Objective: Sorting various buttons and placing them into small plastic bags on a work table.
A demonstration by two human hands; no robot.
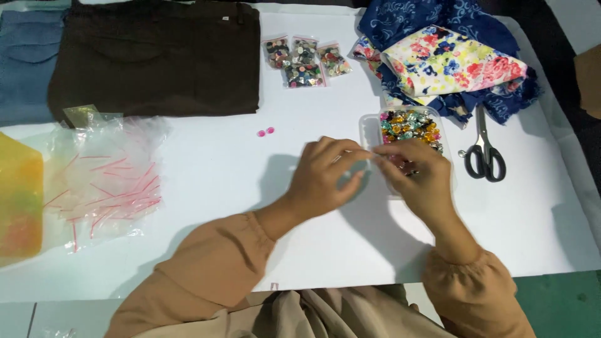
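Observation:
My left hand (328, 175) and my right hand (418, 172) meet over the white table, fingertips pinched together on a small clear plastic bag (369, 155) held between them. Just behind the hands stands a clear plastic box (369, 125) filled with shiny multicoloured gems. My right hand covers the box's near half. Two small pink gems (265, 131) lie loose on the table to the left of the box.
Black-handled scissors (483, 153) lie right of the box. Folded blue and floral fabrics (447, 59) sit at the back right, brown trousers (156, 56) and blue denim (28, 59) at the back left. Three small bags of buttons (305, 61) and a heap of empty zip bags (103, 178) are also on the table.

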